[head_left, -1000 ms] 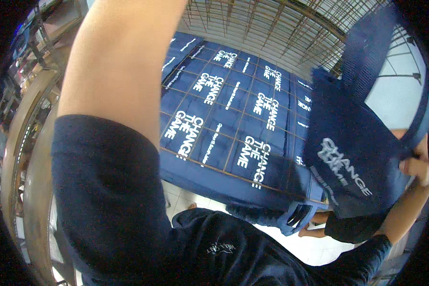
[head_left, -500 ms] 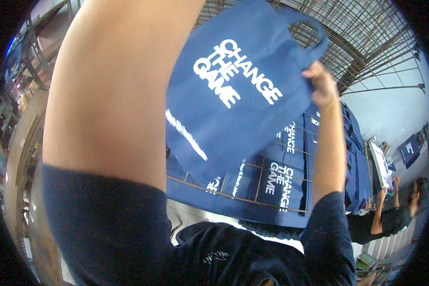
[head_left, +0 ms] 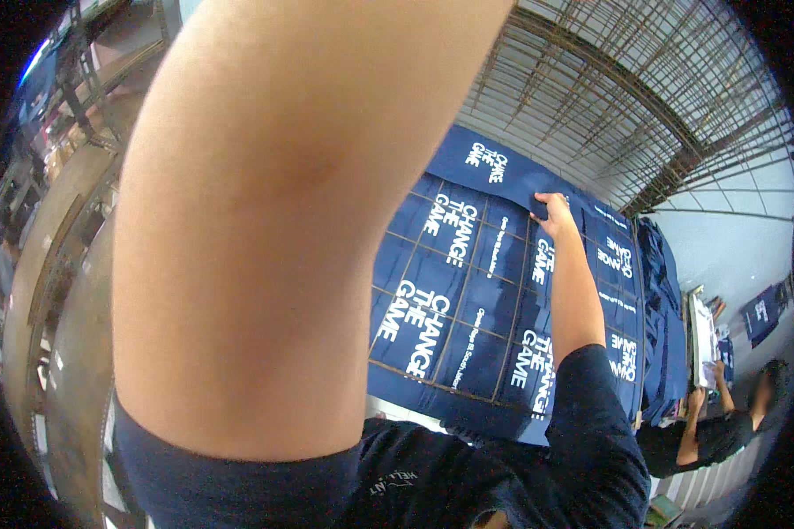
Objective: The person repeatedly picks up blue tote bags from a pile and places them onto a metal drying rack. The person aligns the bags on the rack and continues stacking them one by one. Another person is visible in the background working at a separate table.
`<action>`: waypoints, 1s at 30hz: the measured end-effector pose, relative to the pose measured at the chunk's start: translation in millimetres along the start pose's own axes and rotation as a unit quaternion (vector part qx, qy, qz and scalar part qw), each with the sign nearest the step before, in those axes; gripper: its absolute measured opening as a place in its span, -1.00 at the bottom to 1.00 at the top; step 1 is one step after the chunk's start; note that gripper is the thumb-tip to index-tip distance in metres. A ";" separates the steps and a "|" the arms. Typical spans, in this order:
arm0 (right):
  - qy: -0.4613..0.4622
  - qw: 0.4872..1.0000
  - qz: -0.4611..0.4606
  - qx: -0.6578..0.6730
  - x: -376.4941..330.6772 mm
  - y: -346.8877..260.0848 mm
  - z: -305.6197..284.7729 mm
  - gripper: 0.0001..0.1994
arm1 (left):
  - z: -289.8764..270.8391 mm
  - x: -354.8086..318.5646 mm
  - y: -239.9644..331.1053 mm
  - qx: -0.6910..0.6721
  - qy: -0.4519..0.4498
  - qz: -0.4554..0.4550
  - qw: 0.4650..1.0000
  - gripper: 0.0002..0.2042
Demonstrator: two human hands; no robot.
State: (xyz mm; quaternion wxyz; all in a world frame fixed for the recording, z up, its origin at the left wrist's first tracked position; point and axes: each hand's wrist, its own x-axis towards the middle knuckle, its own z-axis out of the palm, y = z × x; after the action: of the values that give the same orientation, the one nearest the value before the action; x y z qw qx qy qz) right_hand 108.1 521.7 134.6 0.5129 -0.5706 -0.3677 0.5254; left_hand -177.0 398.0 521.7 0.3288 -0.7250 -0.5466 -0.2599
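My right hand [head_left: 551, 212] pinches the near edge of a navy tote bag [head_left: 522, 179] with white lettering. The bag lies at the far part of a wire rack, and my large left forearm covers some of it. Reaching up past the top of the picture, my left arm [head_left: 265, 229] keeps its hand out of sight. Nearer to me, under the thin wires of the rack [head_left: 476, 328], several more navy printed pieces [head_left: 397, 353] are spread in rows.
Stacked wire grids [head_left: 626, 79] rise above and beyond the rack. More dark blue fabric [head_left: 662, 326] hangs along its right side. At the far right, a person in dark clothes [head_left: 723, 432] works with both hands at a white board [head_left: 704, 339]. Metal framing [head_left: 53, 291] stands at left.
The tote bag, held up in front of me before, has gone down and away onto the rack. My right hand went with it, and my left arm now covers more of the view.
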 end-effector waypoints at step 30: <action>-0.051 0.971 -0.038 0.229 28.5 14.8 -24.4 -0.85 | 6.4 -13.7 -2.1 -0.035 0.039 0.018 0.998 -0.07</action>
State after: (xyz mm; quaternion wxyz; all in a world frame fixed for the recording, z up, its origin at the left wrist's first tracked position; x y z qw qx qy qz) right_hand 135.2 541.2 111.9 0.6298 -0.3963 -0.2851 0.6042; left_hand -182.6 394.7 507.9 0.3290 -0.7351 -0.5110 -0.3005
